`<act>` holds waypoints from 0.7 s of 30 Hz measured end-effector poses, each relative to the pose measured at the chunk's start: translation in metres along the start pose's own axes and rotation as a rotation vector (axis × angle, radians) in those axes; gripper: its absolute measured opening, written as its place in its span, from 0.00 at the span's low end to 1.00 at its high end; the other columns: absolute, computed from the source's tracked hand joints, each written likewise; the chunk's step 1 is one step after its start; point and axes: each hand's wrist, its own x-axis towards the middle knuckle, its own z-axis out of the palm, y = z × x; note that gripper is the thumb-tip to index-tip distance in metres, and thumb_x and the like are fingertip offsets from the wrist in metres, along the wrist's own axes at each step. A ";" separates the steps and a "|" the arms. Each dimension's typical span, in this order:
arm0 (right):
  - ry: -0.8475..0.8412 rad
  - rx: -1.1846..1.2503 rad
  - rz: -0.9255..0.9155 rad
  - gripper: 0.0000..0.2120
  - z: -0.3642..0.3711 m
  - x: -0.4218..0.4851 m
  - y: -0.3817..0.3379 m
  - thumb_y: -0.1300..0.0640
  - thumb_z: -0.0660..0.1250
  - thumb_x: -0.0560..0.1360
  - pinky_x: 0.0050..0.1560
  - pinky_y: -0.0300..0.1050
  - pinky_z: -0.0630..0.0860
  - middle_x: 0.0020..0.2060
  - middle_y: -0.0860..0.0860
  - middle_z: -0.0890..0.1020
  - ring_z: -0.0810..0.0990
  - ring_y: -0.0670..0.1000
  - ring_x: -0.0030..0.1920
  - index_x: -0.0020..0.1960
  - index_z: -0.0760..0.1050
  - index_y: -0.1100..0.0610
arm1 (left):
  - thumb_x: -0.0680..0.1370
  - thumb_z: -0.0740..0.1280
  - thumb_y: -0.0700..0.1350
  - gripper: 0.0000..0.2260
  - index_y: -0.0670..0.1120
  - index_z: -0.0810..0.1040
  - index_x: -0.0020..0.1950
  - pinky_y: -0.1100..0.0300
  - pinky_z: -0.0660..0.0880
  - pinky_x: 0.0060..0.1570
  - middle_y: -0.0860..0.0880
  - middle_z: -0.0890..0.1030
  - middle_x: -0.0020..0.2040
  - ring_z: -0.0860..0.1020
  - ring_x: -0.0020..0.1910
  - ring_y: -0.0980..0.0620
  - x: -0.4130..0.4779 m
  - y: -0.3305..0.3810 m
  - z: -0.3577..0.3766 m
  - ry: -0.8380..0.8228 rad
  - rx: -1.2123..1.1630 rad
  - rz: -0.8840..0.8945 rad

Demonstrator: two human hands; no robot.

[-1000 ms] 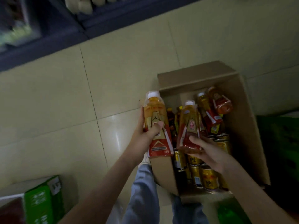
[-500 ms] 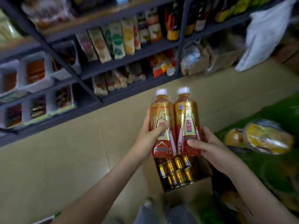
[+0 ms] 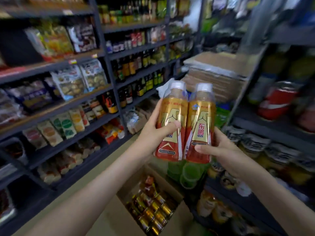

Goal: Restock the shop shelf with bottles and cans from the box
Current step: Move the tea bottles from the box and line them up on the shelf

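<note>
Bottles ride upright above the box (image 3: 119, 217): your left hand (image 3: 154, 133) grips one (image 3: 172, 123), right hand (image 3: 216, 149) the other (image 3: 200, 125), probably bound for shelving.

Two bottles (image 3: 172, 109), two hands (image 3: 153, 135), one box (image 3: 110, 218).

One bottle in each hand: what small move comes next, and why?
Probably carry both to the dark right-side shelf: the left hand grips one white-capped gold-and-red plastic bottle, the right hand a twin bottle, both upright above the brown cardboard box.
</note>
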 end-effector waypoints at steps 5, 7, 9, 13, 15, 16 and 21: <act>0.121 -0.004 -0.198 0.33 -0.066 -0.093 -0.064 0.63 0.79 0.62 0.46 0.45 0.81 0.53 0.51 0.84 0.83 0.51 0.52 0.63 0.71 0.50 | 0.74 0.72 0.47 0.34 0.65 0.59 0.73 0.42 0.78 0.52 0.47 0.80 0.60 0.82 0.53 0.42 -0.011 0.061 0.104 -0.116 0.015 0.131; 0.128 0.013 -0.268 0.34 -0.100 -0.129 -0.085 0.67 0.77 0.61 0.43 0.44 0.81 0.53 0.53 0.84 0.84 0.53 0.52 0.63 0.71 0.52 | 0.75 0.68 0.46 0.29 0.64 0.62 0.72 0.47 0.80 0.47 0.45 0.82 0.57 0.83 0.49 0.43 -0.016 0.077 0.152 -0.163 -0.021 0.160; 0.148 0.018 -0.313 0.33 -0.137 -0.167 -0.099 0.66 0.74 0.61 0.43 0.44 0.81 0.54 0.54 0.83 0.83 0.54 0.53 0.64 0.71 0.53 | 0.75 0.68 0.46 0.24 0.65 0.66 0.66 0.52 0.81 0.42 0.46 0.82 0.55 0.84 0.47 0.45 -0.019 0.087 0.201 -0.214 -0.036 0.201; 0.203 -0.039 -0.387 0.36 -0.211 -0.235 -0.117 0.63 0.77 0.59 0.48 0.48 0.81 0.57 0.54 0.82 0.82 0.55 0.56 0.65 0.71 0.52 | 0.69 0.72 0.50 0.30 0.65 0.66 0.68 0.48 0.79 0.47 0.47 0.82 0.56 0.83 0.50 0.44 -0.017 0.100 0.302 -0.283 -0.075 0.308; 0.277 -0.057 -0.440 0.34 -0.247 -0.264 -0.128 0.66 0.76 0.61 0.47 0.48 0.82 0.55 0.54 0.83 0.83 0.55 0.54 0.64 0.71 0.52 | 0.67 0.73 0.51 0.35 0.63 0.64 0.71 0.47 0.79 0.48 0.48 0.82 0.56 0.83 0.51 0.45 -0.014 0.103 0.348 -0.288 -0.107 0.354; 0.312 -0.068 -0.468 0.34 -0.264 -0.276 -0.135 0.67 0.76 0.61 0.46 0.47 0.82 0.54 0.54 0.83 0.83 0.54 0.54 0.63 0.72 0.51 | 0.67 0.73 0.50 0.37 0.63 0.62 0.73 0.48 0.79 0.47 0.48 0.82 0.56 0.83 0.50 0.45 -0.013 0.105 0.367 -0.288 -0.109 0.369; 0.478 -0.079 -0.584 0.31 -0.336 -0.303 -0.171 0.65 0.74 0.59 0.44 0.46 0.81 0.53 0.51 0.83 0.83 0.51 0.52 0.60 0.73 0.50 | 0.67 0.72 0.50 0.34 0.61 0.64 0.72 0.51 0.80 0.44 0.50 0.83 0.53 0.83 0.48 0.47 -0.001 0.117 0.427 -0.271 -0.125 0.426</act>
